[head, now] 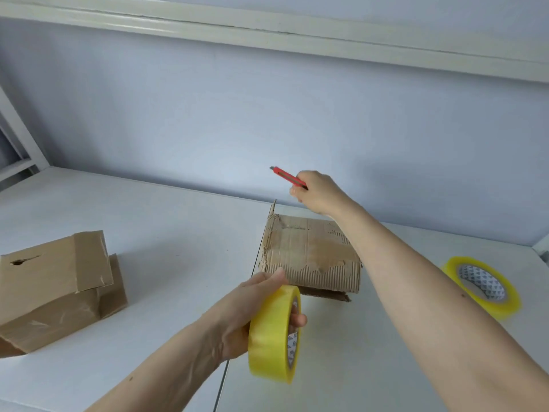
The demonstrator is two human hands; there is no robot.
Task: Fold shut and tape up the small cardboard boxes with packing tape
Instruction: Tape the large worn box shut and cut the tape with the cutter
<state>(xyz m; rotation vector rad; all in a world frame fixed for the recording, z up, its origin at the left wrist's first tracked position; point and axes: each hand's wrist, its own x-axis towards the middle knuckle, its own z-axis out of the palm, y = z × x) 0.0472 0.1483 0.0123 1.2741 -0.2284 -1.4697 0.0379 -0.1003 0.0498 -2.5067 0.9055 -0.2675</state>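
Two tape rolls, two boxes, one cutter on the white table [166, 221]

Left hand [252, 310] grips a yellow tape roll [271, 334]; right hand [316, 190] clutches the red utility knife [287, 177] above the torn, taped corrugated box [309, 252] at centre; second roll [481, 285] right; crumpled brown box [56, 283] left.

From my seat at the feed I see only two forearms and their hands, the left hand [237, 310] and the right hand [319, 191]. Both arms are bare as far as the frame's lower edge, with no sleeve, watch, ring or glove. The right forearm carries one small dark dot near the elbow side, possibly a mole, though the wide lens blurs it.
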